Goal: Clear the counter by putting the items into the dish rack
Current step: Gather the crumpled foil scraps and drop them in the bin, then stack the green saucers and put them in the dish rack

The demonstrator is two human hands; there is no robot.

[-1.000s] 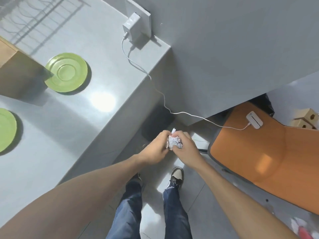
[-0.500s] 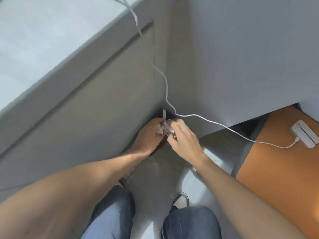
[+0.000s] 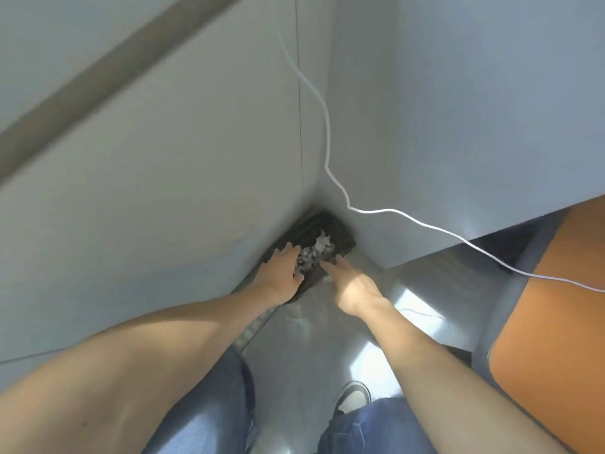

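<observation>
A black bin (image 3: 340, 235) stands on the floor in the corner between the counter front and the wall. Crumpled whitish paper (image 3: 316, 250) lies inside it. My left hand (image 3: 281, 275) hovers over the bin's near left edge with fingers spread, its fingertips beside the paper. My right hand (image 3: 352, 285) is at the bin's near right edge, fingers stretched toward it and holding nothing. The counter top, the plates and the dish rack are out of view.
The grey counter front (image 3: 163, 191) fills the left side. A white cable (image 3: 327, 139) hangs down the corner and runs right across the wall (image 3: 458, 109). An orange chair seat (image 3: 556, 322) is close on the right. My legs and one shoe (image 3: 353, 396) are below.
I have bent down from the counter toward the floor corner. The crumpled wad that both hands held now lies in the black bin, and both hands have opened.
</observation>
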